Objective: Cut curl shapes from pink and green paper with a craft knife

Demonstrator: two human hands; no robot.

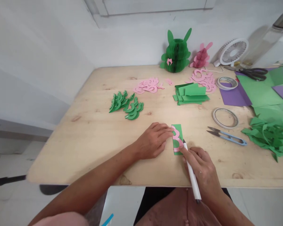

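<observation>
A green paper strip lies upright before me on the table, with a pink curved paper cutout on top of it. From the left, my left hand rests on the table, its outstretched fingertips touching the cutout and the strip's left edge. My right hand is closed around a white pen. The dark pen tip meets the right side of the strip, beside the cutout. One right fingertip presses on the cutout's lower end.
Green cutouts and pink cutouts lie beyond my left hand. Farther off are green strips and a green paper bunny. Rightward lie blue thread snips, a tape roll, green scraps and black-handled scissors.
</observation>
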